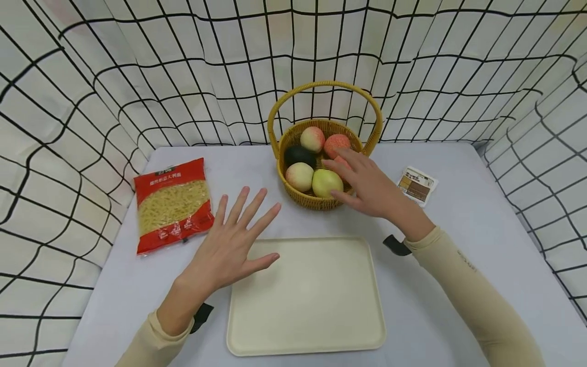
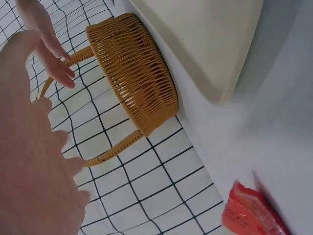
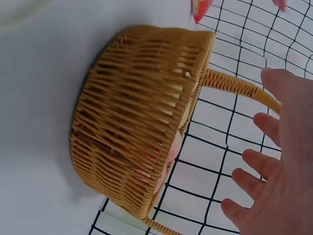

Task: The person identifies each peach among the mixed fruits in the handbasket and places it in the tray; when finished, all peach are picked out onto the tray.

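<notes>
My left hand [image 1: 229, 250] hovers with spread fingers over the left edge of a cream tray [image 1: 307, 300], holding nothing. My right hand [image 1: 367, 181] reaches over the right side of a yellow wicker basket [image 1: 316, 203], fingers apart and nothing gripped. Inside the basket lie a green pear [image 1: 326, 183], a dark avocado [image 1: 299, 157], pale peaches [image 1: 300, 176] and a reddish fruit [image 1: 337, 145]. Another red fruit is partly hidden behind the right fingers. In the right wrist view the fingers are above the basket [image 3: 132, 112], beside its handle [image 3: 234, 84].
A red bag of spiral pasta [image 1: 174, 204] lies on the left of the white table [image 1: 458, 214]. To the right of the basket is a small brown-and-white packet [image 1: 417, 185]. White walls with black netting [image 1: 229, 76] enclose the back and sides.
</notes>
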Demonstrator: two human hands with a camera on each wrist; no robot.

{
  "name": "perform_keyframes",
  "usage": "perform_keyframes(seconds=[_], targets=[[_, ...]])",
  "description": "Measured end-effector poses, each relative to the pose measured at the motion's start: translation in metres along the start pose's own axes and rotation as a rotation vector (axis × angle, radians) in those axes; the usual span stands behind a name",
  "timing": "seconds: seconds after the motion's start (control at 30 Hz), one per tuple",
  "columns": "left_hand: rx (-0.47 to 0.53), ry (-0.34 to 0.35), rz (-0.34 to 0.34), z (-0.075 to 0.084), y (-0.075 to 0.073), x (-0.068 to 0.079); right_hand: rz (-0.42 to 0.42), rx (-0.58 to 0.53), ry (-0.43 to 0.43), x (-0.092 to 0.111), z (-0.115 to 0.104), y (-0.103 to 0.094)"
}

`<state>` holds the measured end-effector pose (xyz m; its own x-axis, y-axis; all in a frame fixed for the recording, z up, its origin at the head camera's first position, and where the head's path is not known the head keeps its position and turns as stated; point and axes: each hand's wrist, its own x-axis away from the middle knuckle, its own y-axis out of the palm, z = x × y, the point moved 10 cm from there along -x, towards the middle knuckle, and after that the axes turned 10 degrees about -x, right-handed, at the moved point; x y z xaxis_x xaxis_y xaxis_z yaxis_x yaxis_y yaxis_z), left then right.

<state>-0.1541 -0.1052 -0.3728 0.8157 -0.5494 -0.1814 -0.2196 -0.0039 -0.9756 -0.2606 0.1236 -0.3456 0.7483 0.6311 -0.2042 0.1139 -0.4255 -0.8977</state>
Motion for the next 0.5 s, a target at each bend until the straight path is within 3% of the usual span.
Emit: perform_keyframes(seconds=[0.23, 0.5], targets=[[0.104, -0.042, -0.039, -0.005, 0.015, 0.016, -0.059, 0.017, 0.041, -0.021, 0.019, 0.003], [0.093, -0.24, -0.123, -0.032, 0.041, 0.044, -0.142, 0.077, 0.14, -0.034, 0.041, 0.006]])
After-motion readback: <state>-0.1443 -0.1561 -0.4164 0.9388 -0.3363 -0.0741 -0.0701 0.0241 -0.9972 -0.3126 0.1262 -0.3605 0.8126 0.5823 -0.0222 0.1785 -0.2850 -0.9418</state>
